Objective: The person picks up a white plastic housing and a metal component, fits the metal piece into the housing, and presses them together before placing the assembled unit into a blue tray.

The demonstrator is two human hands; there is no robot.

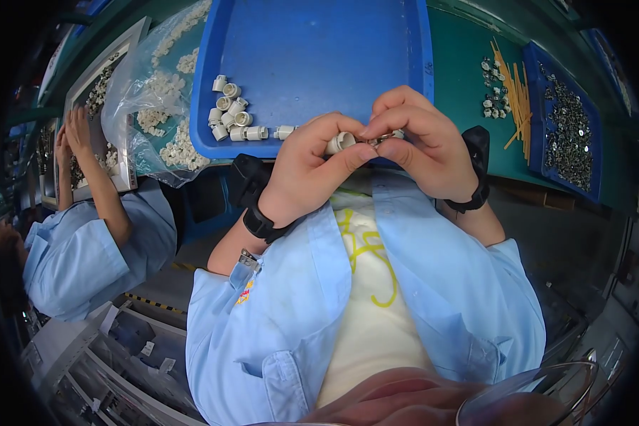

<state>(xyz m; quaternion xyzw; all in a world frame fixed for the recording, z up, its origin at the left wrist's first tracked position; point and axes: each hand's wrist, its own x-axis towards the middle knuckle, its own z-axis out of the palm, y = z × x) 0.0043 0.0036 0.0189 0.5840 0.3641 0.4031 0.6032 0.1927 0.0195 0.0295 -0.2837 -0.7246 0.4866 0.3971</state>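
Over the front edge of the blue tray [312, 64], my two hands come together. My left hand [309, 167] is closed around a white cylindrical socket-like part [341, 142], its open end turned toward the right. In my right hand [422, 145], thumb and fingers pinch a small shiny metal piece [385, 138], close against the white part. Whether the two pieces touch is hidden by my fingertips. Several similar white cylinders [231, 106] lie in the tray's front left corner, a few in a row along its near wall.
Left of the tray, a clear plastic bag [153, 106] holds many small white parts. At the right lie thin wooden sticks [520, 106], small metal-and-white parts [495, 89] and a blue bin [600, 170] of metal pieces. A co-worker's hands [77, 135] are over another tray at far left.
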